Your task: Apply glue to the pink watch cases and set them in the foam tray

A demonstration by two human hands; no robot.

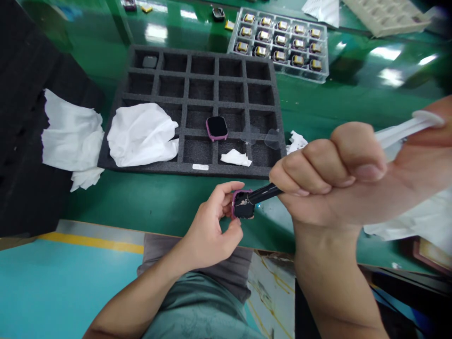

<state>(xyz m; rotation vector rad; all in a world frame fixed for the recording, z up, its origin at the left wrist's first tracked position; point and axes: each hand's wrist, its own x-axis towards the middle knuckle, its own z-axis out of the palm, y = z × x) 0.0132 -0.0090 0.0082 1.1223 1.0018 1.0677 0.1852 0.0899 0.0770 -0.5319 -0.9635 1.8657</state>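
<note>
My left hand (212, 226) pinches a purple smartwatch case (243, 207) by its edges, above the green bench near its front edge. Its dark inside faces up, with small silvery parts showing. A black, tapered, rod-like tool (264, 192) is gripped in my right hand (328, 174), whose fingers curl round it. The tool's tip meets the case or hovers just over it; I cannot tell which. Something white and strip-like (402, 132) runs by my right thumb, partly hidden. Another purple smartwatch (217, 128), dark screen up, rests on the dividers of the black foam tray (201, 100).
White cloths (143, 135) lie on the tray and on black foam (24, 117) at left. Clear films (271, 139) and a crumpled wipe (236, 157) rest on the tray. Behind stands a clear blister tray (323, 75) of several watch cases. White cloth (420, 221) lies at right.
</note>
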